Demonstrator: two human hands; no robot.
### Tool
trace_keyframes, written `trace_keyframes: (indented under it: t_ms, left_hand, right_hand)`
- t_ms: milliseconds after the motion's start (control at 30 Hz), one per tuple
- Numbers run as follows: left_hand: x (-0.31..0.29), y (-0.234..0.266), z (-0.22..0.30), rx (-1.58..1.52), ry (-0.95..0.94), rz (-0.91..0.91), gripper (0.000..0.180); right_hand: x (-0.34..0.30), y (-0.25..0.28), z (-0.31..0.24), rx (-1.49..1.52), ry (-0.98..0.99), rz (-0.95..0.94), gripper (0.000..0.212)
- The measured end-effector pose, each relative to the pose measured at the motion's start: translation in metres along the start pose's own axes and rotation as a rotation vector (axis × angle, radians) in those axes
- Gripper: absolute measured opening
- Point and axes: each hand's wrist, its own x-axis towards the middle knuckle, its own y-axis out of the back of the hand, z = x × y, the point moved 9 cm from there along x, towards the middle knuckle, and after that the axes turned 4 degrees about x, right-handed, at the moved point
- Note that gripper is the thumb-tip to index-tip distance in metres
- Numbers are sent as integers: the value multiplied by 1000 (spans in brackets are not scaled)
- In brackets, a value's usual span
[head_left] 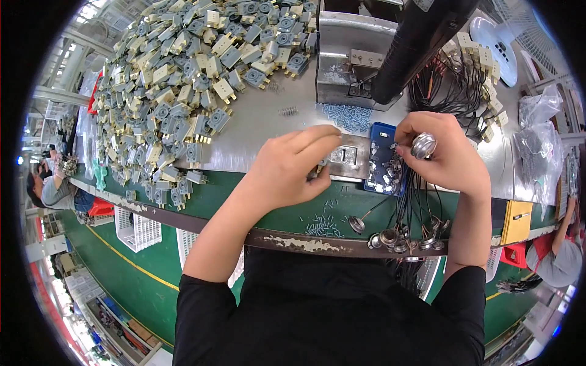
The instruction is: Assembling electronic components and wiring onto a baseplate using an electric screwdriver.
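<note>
Head view: left hand point(284, 168) pinches a half-hidden part point(323, 163), right hand point(450, 158) a metal cup point(423, 146); work seems unfinished, near screws point(322, 227) loose.

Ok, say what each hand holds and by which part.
The right hand cups a round silver piece, its exact contact hidden. The left hand holds a small greyish piece, mostly covered, so the part it grips cannot be told.

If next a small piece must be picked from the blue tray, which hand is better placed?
Probably the right hand: its fingertips are at the blue tray, although it holds a round metal part. The left hand is farther away, at the slotted metal plate, holding a mostly hidden part.
</note>
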Motion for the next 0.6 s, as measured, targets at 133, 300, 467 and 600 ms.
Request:
trace_keyframes:
  t_ms: [133,300,467,600]
  left_hand:
    - [4,-14,-13,-309,245,-258,35]
    - [-3,-11,-38,-507,383,-312,32]
    - [-2,-15,-33,-388,267,-198,28]
    - [0,-28,-17,-320,213,-102,22]
  right_hand:
    - [1,-1,1,-10,-4,-18,14]
    - [1,-1,2,2,-28,-26,14]
    - [3,-4,-3,-15,31,-25,17]
    - [1,-6,-12,-10,-22,-38,24]
